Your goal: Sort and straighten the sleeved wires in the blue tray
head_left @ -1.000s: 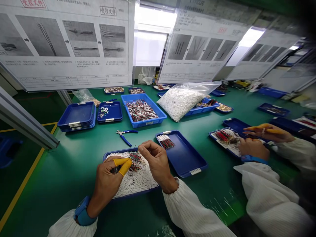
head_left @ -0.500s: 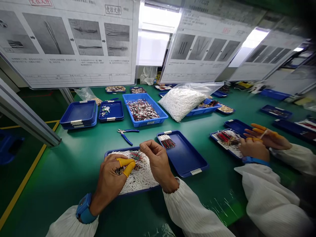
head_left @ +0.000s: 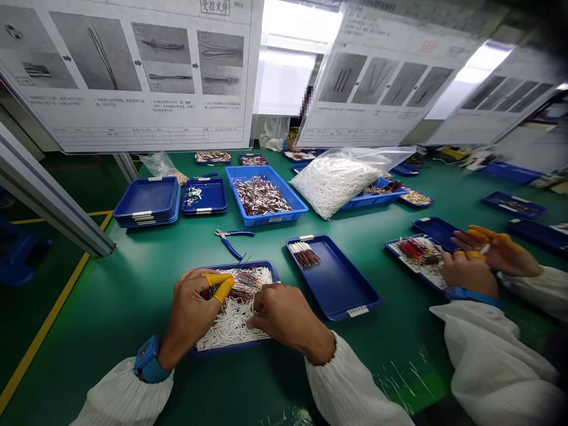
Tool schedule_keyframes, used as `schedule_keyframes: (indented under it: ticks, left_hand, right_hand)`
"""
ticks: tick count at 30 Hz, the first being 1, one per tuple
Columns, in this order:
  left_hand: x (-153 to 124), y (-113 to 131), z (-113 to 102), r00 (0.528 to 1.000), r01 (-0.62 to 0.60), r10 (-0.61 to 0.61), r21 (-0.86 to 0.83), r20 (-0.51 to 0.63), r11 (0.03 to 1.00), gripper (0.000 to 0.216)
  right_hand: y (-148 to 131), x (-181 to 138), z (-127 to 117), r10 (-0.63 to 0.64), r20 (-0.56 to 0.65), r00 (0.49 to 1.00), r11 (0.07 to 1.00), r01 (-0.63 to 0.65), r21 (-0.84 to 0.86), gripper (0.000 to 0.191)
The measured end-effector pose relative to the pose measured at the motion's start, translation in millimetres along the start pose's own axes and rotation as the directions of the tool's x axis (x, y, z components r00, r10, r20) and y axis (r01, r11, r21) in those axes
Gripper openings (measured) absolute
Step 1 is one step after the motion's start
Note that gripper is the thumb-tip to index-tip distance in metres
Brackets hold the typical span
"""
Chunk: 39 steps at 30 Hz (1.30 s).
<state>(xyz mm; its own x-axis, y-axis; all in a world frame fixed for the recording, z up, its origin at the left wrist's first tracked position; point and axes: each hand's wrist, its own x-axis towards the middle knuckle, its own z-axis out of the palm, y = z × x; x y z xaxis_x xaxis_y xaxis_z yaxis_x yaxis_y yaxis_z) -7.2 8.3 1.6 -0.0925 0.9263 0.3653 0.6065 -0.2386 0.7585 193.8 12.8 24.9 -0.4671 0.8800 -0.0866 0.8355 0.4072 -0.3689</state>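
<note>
My left hand [head_left: 191, 310], with yellow finger cots on two fingers and a blue wrist strap, is closed on a bundle of red and green wires [head_left: 237, 287] over a blue tray [head_left: 271, 271] of small white tubes [head_left: 228, 322]. My right hand [head_left: 284, 316] is lowered onto the white tubes in the same tray, fingers curled in a pinch; what it grips is hidden. To the right lies another blue tray [head_left: 339, 284] with a small row of finished wires [head_left: 304, 255] in its far corner.
Blue-handled cutters [head_left: 231, 239] lie behind my tray. Farther back are stacked blue trays [head_left: 146, 201], a deep bin of wires [head_left: 261, 195] and a bag of white tubes [head_left: 341, 180]. A co-worker's hands [head_left: 479, 257] work over a tray at right. Instruction sheets [head_left: 133, 71] hang above.
My right hand has dropped from in front of the wire bundle down onto the white tubes. The left hand keeps the bundle. The camera has tilted slightly.
</note>
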Motion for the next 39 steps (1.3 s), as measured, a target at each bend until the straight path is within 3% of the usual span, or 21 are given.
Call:
schedule_keyframes:
  ticks: [4, 8, 11, 14, 16, 19, 26, 33, 39]
  left_hand:
    - [0, -1, 1, 1.0, -0.002, 0.002, -0.011, 0.009, 1.0, 0.012]
    - [0, 1, 0, 1.0, 0.022, -0.021, -0.029, 0.018, 0.999, 0.014]
    - [-1, 3, -1, 0.999, 0.037, -0.035, -0.067, 0.036, 0.997, 0.015]
    - [-1, 5, -1, 0.998, 0.043, -0.038, -0.108, 0.049, 0.993, 0.016]
    - [-2, 6, 0, 0.998, 0.048, -0.041, -0.128, 0.058, 0.991, 0.016]
    - [-1, 7, 0, 0.997, 0.056, -0.047, -0.139, 0.067, 0.989, 0.016]
    - [-1, 4, 1, 0.995, 0.061, -0.051, -0.131, 0.08, 0.989, 0.017]
    - [-2, 1, 1, 0.997, 0.049, -0.043, -0.105, 0.066, 0.993, 0.017]
    - [-2, 0, 1, 0.997, 0.034, -0.027, -0.102, 0.067, 0.994, 0.017]
  right_hand:
    - [-6, 6, 3, -0.052, 0.01, 0.999, 0.998, 0.051, 0.047, 0.002]
    - [4, 7, 1, -0.122, -0.053, 0.991, 0.937, 0.133, 0.322, 0.009]
    - [14, 10, 0, -0.093, -0.147, 0.985, 0.795, 0.163, 0.585, 0.012]
    - [19, 13, 0, -0.01, -0.198, 0.98, 0.565, 0.169, 0.807, 0.02]
    - [19, 14, 0, 0.052, -0.198, 0.979, 0.423, 0.158, 0.892, 0.023]
    - [18, 14, 0, 0.155, -0.225, 0.962, 0.325, 0.165, 0.931, 0.024]
    - [20, 17, 3, 0.333, -0.339, 0.88, 0.24, 0.269, 0.933, 0.023]
    - [21, 17, 1, 0.377, -0.419, 0.826, 0.272, 0.333, 0.903, 0.02]
    - [22, 17, 2, 0.367, -0.435, 0.822, 0.301, 0.338, 0.892, 0.021]
